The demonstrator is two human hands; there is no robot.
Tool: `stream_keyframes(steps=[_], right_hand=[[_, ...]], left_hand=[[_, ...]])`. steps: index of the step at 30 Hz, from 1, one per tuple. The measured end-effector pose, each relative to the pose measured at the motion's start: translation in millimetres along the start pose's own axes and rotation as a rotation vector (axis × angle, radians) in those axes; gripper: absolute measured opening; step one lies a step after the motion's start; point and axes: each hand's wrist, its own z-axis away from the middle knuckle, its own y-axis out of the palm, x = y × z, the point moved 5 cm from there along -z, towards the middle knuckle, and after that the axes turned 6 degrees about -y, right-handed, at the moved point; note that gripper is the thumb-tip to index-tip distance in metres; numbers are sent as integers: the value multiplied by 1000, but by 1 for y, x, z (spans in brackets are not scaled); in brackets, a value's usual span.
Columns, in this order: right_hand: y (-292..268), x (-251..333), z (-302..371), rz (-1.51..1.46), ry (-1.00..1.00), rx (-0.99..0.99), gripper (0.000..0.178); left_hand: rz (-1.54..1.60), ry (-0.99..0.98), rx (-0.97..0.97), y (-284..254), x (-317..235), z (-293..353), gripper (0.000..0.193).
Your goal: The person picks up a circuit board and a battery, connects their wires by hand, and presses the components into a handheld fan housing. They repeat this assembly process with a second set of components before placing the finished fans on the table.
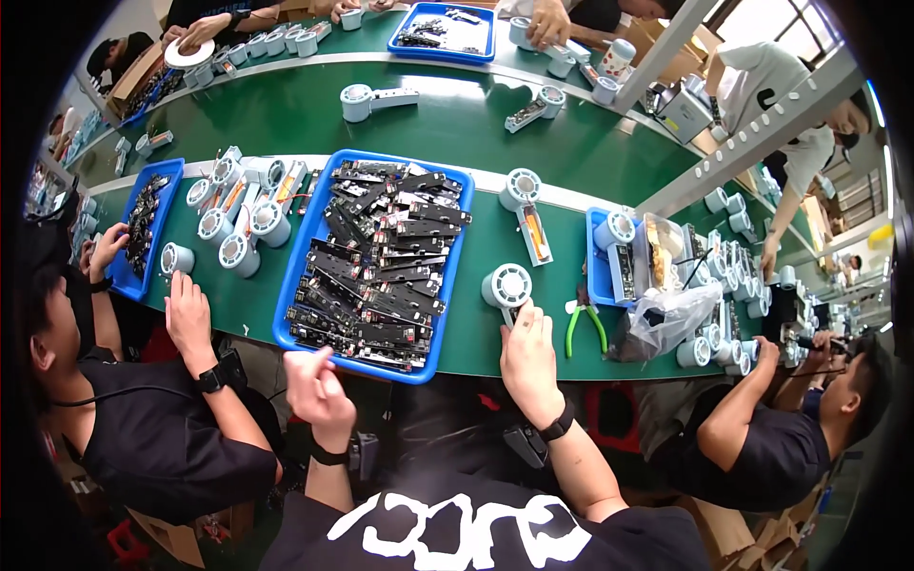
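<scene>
My right hand (530,366) is closed round the handle of a pale blue handheld fan (506,285), whose round slotted head points away from me. My left hand (321,395) is curled just off the near left corner of a blue tray (283,309); what its fingers hold, if anything, is hidden. Inside the tray lies a heap of black strip-shaped parts with small circuit boards (367,257). Beyond my right hand another handheld fan (524,190) lies on the green table, its handle open over an orange part.
Green-handled pliers (586,328) lie right of my right hand, beside a clear plastic bag (666,319) and a small blue tray (598,276). Several fans (238,252) stand left of the big tray. Co-workers sit close on both sides; a neighbour's hand (188,314) rests at the left.
</scene>
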Motion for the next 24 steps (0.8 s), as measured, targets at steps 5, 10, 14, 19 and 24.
stream_keyframes(steps=[5, 10, 14, 19, 24], right_hand=[[-52, 10, -52, -112, -111, -94, 51], [-68, -9, -193, -146, -211, -149, 42], [-17, -38, -302, -110, -228, 146, 45], [83, -111, -438, 154, -363, 121, 50], [137, -144, -493, 407, -308, 111, 52]], left_hand=[[-66, -187, -177, -34, 64, 5, 29], [-148, -254, -108, -33, 71, 32, 28], [-92, -279, -48, -34, 57, 42, 20], [-102, -385, 92, -50, 74, 65, 17], [-179, -313, 283, -67, 89, 91, 26]])
